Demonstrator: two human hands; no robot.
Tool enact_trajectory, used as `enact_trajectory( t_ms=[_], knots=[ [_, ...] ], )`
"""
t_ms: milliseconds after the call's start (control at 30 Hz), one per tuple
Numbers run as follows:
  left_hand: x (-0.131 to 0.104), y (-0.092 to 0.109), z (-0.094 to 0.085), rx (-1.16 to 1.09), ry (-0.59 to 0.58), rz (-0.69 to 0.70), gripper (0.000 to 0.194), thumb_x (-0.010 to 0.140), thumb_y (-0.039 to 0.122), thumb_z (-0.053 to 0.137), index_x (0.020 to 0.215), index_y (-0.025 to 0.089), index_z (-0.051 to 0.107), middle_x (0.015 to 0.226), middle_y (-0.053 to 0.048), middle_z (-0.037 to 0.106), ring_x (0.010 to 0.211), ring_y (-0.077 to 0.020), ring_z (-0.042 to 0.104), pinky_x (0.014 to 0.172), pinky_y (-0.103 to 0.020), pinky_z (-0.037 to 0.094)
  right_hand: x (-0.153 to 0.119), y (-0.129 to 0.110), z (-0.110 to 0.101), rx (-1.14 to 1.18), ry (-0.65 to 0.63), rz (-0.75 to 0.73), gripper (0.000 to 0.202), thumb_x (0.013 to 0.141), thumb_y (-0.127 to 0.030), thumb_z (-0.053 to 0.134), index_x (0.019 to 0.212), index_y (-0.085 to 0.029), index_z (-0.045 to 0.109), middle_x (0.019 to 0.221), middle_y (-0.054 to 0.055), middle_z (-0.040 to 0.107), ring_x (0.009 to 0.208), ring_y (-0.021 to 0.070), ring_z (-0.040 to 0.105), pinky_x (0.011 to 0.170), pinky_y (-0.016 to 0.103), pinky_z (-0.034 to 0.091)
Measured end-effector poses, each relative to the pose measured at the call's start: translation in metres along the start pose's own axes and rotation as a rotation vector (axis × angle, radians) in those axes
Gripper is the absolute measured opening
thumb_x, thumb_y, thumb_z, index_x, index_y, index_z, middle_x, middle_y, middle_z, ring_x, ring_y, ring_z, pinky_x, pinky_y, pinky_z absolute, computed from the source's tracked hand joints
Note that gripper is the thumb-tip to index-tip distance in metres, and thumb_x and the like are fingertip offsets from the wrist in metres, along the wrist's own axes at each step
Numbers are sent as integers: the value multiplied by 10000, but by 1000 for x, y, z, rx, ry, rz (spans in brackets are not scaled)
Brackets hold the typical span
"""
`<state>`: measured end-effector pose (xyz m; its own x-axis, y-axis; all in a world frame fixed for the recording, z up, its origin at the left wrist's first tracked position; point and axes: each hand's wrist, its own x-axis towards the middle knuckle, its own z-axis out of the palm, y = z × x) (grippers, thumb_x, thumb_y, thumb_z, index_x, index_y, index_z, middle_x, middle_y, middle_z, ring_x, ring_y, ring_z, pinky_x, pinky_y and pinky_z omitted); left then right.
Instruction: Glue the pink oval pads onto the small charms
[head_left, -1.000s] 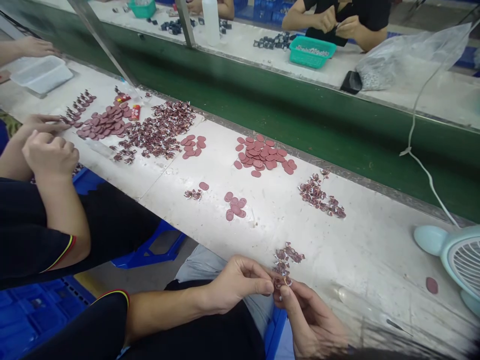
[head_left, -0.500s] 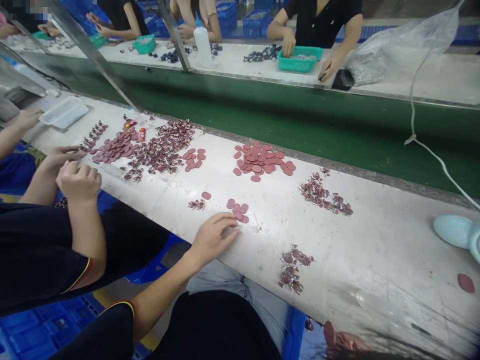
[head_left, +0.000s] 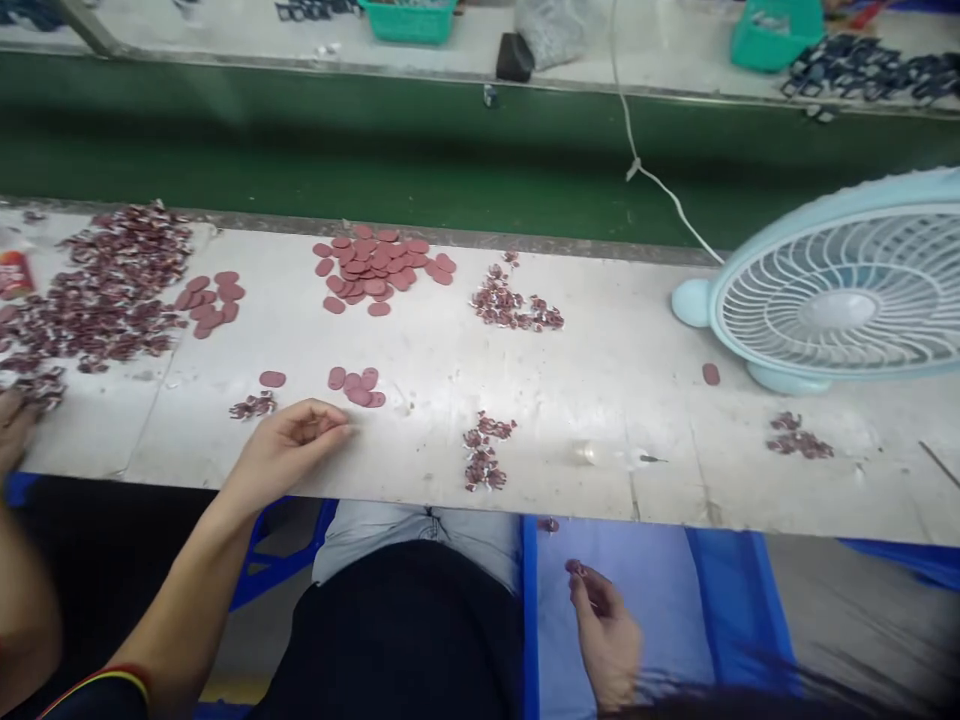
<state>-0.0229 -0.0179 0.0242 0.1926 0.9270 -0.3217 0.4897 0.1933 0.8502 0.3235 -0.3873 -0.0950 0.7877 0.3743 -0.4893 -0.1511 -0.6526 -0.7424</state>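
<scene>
My left hand (head_left: 296,445) rests above the near edge of the table, thumb and fingers loosely curled with a small gap and nothing visible in them. Just beyond its fingertips lies a small group of red oval discs (head_left: 358,388). A few small brown-and-white pieces (head_left: 253,405) and a single disc (head_left: 273,379) are behind that hand. Over a blue-rimmed bin with a pale lining (head_left: 660,590), below the table edge, my right hand (head_left: 606,630) pinches a red oval disc (head_left: 575,567). Whether anything is attached to this disc is too small to tell.
A larger heap of discs (head_left: 375,265) lies toward the table's back. Piles of brown pieces (head_left: 514,305) are spread about. A pale blue fan (head_left: 836,310) stands at right, near a clear bottle with a dark tip (head_left: 600,453). A co-worker's hand (head_left: 13,430) is far left.
The view has swung right and down, bringing the fan and bin into sight. My left thumb and fingers have drawn closer together. My right hand now shows clearly, still holding the disc.
</scene>
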Motion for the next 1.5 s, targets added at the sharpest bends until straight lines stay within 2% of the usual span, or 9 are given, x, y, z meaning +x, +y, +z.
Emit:
enact_trajectory(
  t_ms=[133,333,667,933,1067,1233,1333,1400,1500],
  knots=[
    [-10,14,7,-163,-10,-49,429,741,537,1082,849,245,787,872,3,819,694,-145,635,622,-296,543,8,24,32,-89,-85,-33,392,827,-693,938,964,-328,980,976,45,991,979,419,948,971,606,745],
    [-21,23,3,-300,-56,-149,408,846,629,995,1026,273,909,1250,-74,962,744,-157,671,692,-362,575,12,30,56,-128,-171,-54,353,987,-568,924,1100,-233,912,1019,22,956,973,250,904,1031,514,737],
    [-17,5,-6,-321,27,-239,578,642,743,1112,989,329,907,1205,-55,976,830,-178,691,655,-288,496,19,31,66,-169,-279,-57,372,1074,-575,843,1138,-210,868,1101,17,911,1075,243,863,1094,524,707],
    [-17,-1,-2,-335,-18,-239,549,721,772,1100,1014,348,910,1349,-35,958,900,-201,717,691,-314,529,20,12,61,-79,-240,-33,350,949,-579,955,1002,-235,917,978,13,926,964,243,864,1006,482,703],
    [-19,-1,-1,-482,-9,-265,489,709,671,1143,1035,379,923,1278,9,966,861,-177,726,685,-281,492,11,-16,35,82,-151,71,352,794,-600,1020,858,-260,955,812,51,909,853,322,867,767,438,715],
    [-27,9,27,-611,-131,-328,586,619,653,1184,1042,331,935,1249,-59,969,942,-285,869,584,-254,529,-2,-90,8,542,-184,148,449,868,-701,927,761,-266,894,706,26,745,559,155,646,408,216,482],
    [-40,16,64,-763,-345,-360,470,755,521,1156,1104,279,955,1297,-103,963,1034,-287,915,624,-230,616,2,-137,28,801,-449,101,802,1049,-858,565,1122,-170,969,771,-21,576,501,66,302,305,127,165],
    [-50,19,89,-884,-487,-372,406,828,432,1129,1147,242,964,1334,-140,954,1062,-276,933,658,-203,649,11,-159,53,955,-574,3,1038,1080,-845,277,1323,-65,918,863,-60,474,551,6,101,426,76,-88],
    [-64,18,117,-1028,-616,-393,358,867,382,1112,1160,225,980,1339,-167,950,1054,-262,952,676,-171,661,30,-181,82,1129,-622,-108,1197,1019,-672,-57,1340,37,853,938,-98,331,603,-71,-17,653,92,-169]
  ],
)
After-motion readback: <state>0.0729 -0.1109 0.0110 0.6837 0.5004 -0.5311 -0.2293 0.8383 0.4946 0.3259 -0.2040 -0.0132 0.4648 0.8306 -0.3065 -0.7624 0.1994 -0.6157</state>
